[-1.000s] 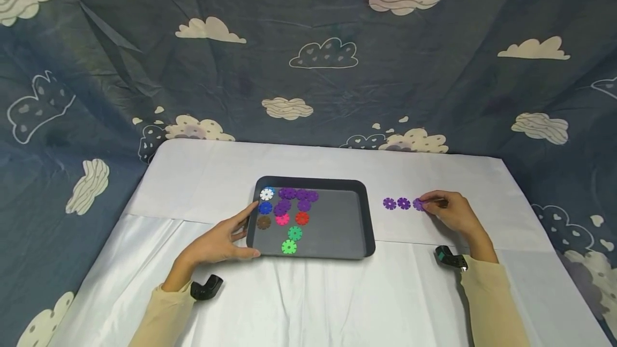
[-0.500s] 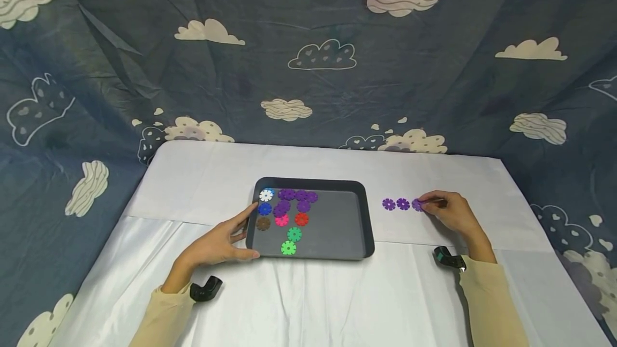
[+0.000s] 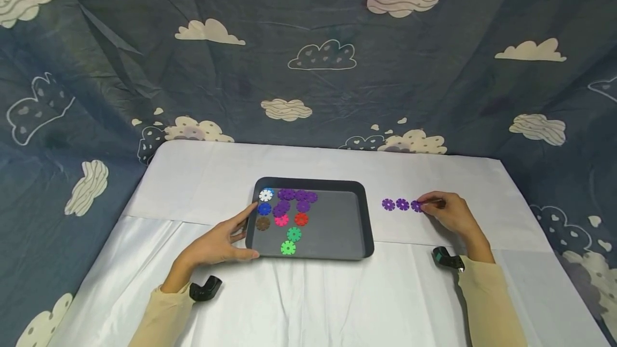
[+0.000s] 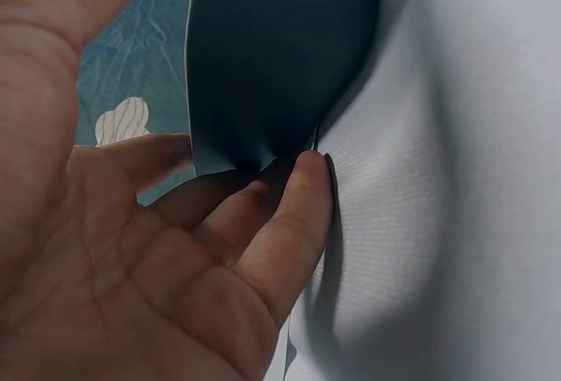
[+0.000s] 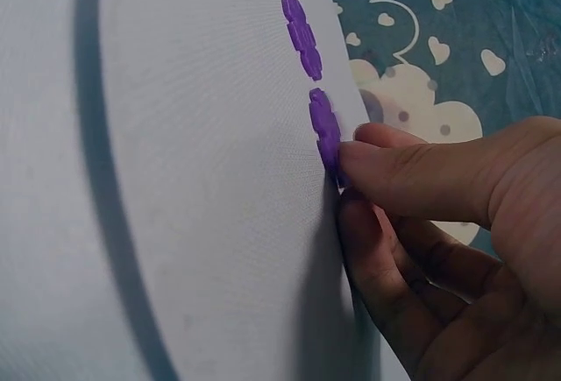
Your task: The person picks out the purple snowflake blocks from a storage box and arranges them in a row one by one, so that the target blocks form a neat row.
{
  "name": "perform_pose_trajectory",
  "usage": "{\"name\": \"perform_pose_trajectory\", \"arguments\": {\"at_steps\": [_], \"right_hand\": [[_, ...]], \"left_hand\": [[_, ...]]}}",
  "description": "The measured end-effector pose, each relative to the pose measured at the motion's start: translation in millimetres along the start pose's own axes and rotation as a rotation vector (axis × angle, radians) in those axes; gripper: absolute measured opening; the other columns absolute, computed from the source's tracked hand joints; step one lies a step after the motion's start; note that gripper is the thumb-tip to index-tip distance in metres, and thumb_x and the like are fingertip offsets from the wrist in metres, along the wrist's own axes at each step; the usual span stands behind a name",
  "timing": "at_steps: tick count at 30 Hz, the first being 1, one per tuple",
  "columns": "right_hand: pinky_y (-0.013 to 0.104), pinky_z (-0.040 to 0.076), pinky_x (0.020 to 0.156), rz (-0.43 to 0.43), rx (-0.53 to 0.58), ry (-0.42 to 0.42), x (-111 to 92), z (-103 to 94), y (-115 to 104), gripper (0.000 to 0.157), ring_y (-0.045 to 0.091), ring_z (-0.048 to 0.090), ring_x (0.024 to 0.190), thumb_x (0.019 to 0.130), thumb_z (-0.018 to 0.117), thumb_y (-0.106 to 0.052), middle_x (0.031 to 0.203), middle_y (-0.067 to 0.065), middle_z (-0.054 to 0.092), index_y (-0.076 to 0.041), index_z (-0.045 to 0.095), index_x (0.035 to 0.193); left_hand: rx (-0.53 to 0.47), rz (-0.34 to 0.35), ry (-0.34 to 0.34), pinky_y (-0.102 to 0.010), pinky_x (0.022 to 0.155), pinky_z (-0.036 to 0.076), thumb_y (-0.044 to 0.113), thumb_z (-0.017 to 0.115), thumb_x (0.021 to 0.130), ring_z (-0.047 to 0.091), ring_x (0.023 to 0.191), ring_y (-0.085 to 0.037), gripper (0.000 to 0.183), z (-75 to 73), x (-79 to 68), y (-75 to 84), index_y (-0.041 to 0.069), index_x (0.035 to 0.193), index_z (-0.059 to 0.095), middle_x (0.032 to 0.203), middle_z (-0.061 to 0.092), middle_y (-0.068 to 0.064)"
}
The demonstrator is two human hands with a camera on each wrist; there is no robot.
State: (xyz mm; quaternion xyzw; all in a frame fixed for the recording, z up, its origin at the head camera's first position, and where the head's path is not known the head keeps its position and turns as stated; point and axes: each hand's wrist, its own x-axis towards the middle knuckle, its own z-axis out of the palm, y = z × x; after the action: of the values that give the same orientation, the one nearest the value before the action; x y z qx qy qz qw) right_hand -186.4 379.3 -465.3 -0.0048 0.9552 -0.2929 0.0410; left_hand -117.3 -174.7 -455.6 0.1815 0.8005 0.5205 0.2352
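Observation:
My left hand (image 3: 217,241) grips the left side of a dark grey baking tray (image 3: 337,229), its thumb at the near left corner and its index finger at the rim. In the left wrist view, the curled fingers (image 4: 294,215) press against the tray's outer wall (image 4: 272,57). Right of the tray, my right hand (image 3: 452,211) pinches the edge of a purple notched plastic disc (image 5: 324,127), down at the white cloth. This disc ends a row with two more purple discs (image 3: 402,204). Fingertips hide part of its right edge.
Inside the tray lie several overlapping purple discs (image 3: 281,208), a white disc (image 3: 266,195), a blue one (image 3: 264,209), a brown one (image 3: 262,223), a pink one (image 3: 281,220), a red one (image 3: 301,219) and two green ones (image 3: 288,247). A cloud-patterned curtain (image 3: 328,95) hangs behind.
The purple disc under my right fingertips looks darker and flatter than before. My right hand has barely shifted, and my left hand and the tray keep their places.

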Motion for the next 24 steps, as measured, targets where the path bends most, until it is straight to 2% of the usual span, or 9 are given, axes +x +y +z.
{"name": "perform_pose_trajectory", "arguments": {"at_steps": [7, 15, 17, 20, 24], "right_hand": [[0.042, 0.057, 0.079, -0.001, -0.005, -0.017, -1.7, -4.7, -5.9, 0.026, 0.036, 0.063, 0.102, 0.096, 0.066, -0.012, 0.119, 0.023, 0.068, -0.003, 0.069, 0.119], [0.056, 0.059, 0.088, -0.093, 0.005, -0.024, -5.2, -14.8, -33.7, 0.028, 0.039, 0.066, 0.104, 0.095, 0.070, -0.015, 0.118, 0.022, 0.068, -0.004, 0.069, 0.120], [0.054, 0.060, 0.087, -0.127, 0.005, -0.025, -4.8, -16.7, -40.9, 0.027, 0.037, 0.068, 0.101, 0.094, 0.071, -0.015, 0.116, 0.021, 0.069, -0.004, 0.070, 0.119], [0.043, 0.062, 0.083, -0.181, -0.012, -0.021, -3.6, -19.9, -52.1, 0.026, 0.032, 0.069, 0.095, 0.092, 0.072, -0.012, 0.112, 0.019, 0.071, -0.004, 0.072, 0.117], [0.042, 0.065, 0.080, -0.284, -0.042, -0.020, -4.7, -25.7, -72.2, 0.022, 0.027, 0.069, 0.088, 0.090, 0.072, -0.004, 0.107, 0.016, 0.071, -0.003, 0.073, 0.112]], "left_hand": [[-0.020, 0.007, -0.001, -0.049, 0.119, 0.037, 0.018, 0.086, 0.081, 0.017, 0.152, -0.040, 0.113, 0.4, 0.7, -0.2, 0.014, 0.163, 0.009, 0.166, 0.010, -0.023], [-0.021, 0.012, -0.002, -0.047, 0.119, 0.036, 0.021, 0.086, 0.080, 0.017, 0.152, -0.040, 0.114, -0.7, 0.1, 0.1, 0.015, 0.163, 0.008, 0.166, 0.010, -0.022], [-0.019, 0.014, 0.000, -0.048, 0.119, 0.036, 0.021, 0.086, 0.080, 0.017, 0.152, -0.040, 0.114, -1.2, -0.3, -0.1, 0.016, 0.163, 0.008, 0.166, 0.010, -0.022], [-0.017, 0.014, 0.001, -0.048, 0.119, 0.037, 0.021, 0.086, 0.080, 0.017, 0.152, -0.040, 0.114, -1.4, -0.6, -0.2, 0.016, 0.163, 0.008, 0.166, 0.010, -0.022], [-0.018, 0.018, -0.004, -0.049, 0.119, 0.037, 0.021, 0.086, 0.081, 0.017, 0.152, -0.041, 0.113, -0.8, 0.2, 0.7, 0.015, 0.163, 0.008, 0.166, 0.009, -0.023]]}}
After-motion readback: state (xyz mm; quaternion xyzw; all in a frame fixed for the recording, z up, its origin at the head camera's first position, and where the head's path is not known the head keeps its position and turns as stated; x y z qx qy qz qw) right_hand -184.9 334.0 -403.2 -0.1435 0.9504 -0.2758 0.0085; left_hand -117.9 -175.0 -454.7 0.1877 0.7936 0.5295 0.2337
